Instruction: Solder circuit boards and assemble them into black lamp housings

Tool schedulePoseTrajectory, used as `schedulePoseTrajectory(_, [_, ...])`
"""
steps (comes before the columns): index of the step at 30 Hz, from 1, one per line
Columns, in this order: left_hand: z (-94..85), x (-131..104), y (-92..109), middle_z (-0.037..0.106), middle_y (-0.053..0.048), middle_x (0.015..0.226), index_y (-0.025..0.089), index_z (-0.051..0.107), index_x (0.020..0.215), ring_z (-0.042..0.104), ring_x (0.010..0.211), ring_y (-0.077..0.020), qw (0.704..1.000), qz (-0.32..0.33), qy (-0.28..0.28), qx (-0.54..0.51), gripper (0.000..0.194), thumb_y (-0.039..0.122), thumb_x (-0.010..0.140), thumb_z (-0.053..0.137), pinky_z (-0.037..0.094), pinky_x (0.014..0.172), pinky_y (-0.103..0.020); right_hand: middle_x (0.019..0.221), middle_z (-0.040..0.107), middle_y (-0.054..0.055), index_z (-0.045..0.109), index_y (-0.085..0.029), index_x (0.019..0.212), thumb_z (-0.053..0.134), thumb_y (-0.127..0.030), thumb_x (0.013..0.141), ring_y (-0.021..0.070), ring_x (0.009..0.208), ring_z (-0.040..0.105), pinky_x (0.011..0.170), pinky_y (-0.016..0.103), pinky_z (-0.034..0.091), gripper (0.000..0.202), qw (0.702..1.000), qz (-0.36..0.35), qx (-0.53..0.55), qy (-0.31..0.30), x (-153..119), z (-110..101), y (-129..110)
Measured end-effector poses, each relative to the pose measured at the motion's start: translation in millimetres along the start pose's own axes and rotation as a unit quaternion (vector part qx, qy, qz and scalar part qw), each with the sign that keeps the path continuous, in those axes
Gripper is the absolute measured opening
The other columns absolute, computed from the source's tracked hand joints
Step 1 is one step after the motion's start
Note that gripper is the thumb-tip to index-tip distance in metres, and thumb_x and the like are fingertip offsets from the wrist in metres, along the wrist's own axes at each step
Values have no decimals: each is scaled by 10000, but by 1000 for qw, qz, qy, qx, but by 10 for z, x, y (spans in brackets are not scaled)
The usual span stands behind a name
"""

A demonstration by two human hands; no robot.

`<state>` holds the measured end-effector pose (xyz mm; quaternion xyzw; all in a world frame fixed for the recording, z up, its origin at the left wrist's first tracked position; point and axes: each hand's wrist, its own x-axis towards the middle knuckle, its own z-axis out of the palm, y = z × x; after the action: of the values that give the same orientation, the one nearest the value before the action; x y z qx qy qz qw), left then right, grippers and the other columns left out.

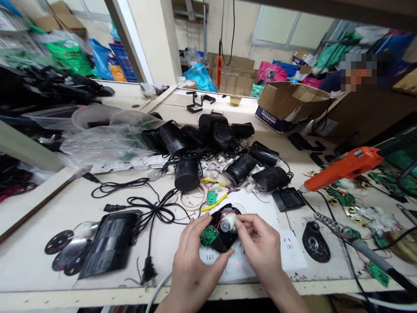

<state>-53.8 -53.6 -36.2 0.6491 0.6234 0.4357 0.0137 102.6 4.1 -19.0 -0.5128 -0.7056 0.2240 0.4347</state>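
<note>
Between my hands is a black plastic housing (225,241), with the fingers and thumb of my left hand (194,263) closed around its left side. A small green circuit board (209,236) sits by those left fingertips. My right hand (262,246) pinches a small white motor (228,222) with a silvery end, at the housing's upper part. Thin red wires run between the motor and the board. Whether the motor is seated in the housing or just above it, I cannot tell. White paper (289,250) lies beneath.
Black cylindrical housings (187,174) are heaped behind my hands. At right are an orange electric screwdriver (345,168), a soldering iron (371,252) in a coil holder and loose circuit boards. Black power cords (156,208) and a larger black casing (112,241) lie at left.
</note>
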Motion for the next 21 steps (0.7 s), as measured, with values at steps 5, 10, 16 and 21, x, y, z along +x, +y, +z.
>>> schedulePoseTrajectory(5, [2, -1, 13, 674, -169, 1165, 158, 481, 1249, 656, 1089, -321, 1000, 2, 0, 3, 573, 346, 771, 734, 569, 924, -521, 630, 685, 9, 700, -174, 821, 596, -237, 873, 119, 502, 629, 491, 193, 523, 133, 1000, -11, 6, 9, -10, 6, 2])
schedulePoseTrajectory(10, [4, 5, 14, 680, -167, 1155, 156, 491, 1235, 664, 1074, -317, 1000, 6, 4, 3, 546, 354, 781, 721, 568, 923, -520, 664, 694, 13, 698, -176, 868, 589, -215, 885, 121, 537, 641, 523, 195, 533, 117, 1000, -4, -4, -10, -40, 6, 36])
schedulePoseTrajectory(16, [18, -9, 17, 675, -178, 1157, 138, 497, 1232, 658, 1080, -317, 1000, 10, 8, 10, 542, 347, 783, 718, 572, 917, -511, 643, 688, 13, 700, -167, 842, 586, -232, 885, 119, 518, 636, 509, 191, 524, 138, 1000, -6, 0, -1, -23, 10, 11])
schedulePoseTrajectory(21, [20, -15, 2, 667, -174, 1164, 133, 495, 1238, 648, 1092, -314, 1000, 7, 5, 4, 574, 339, 764, 745, 568, 927, -508, 622, 674, 3, 699, -159, 836, 581, -215, 878, 107, 499, 620, 503, 184, 516, 136, 1000, -14, -6, 6, -14, 21, 5])
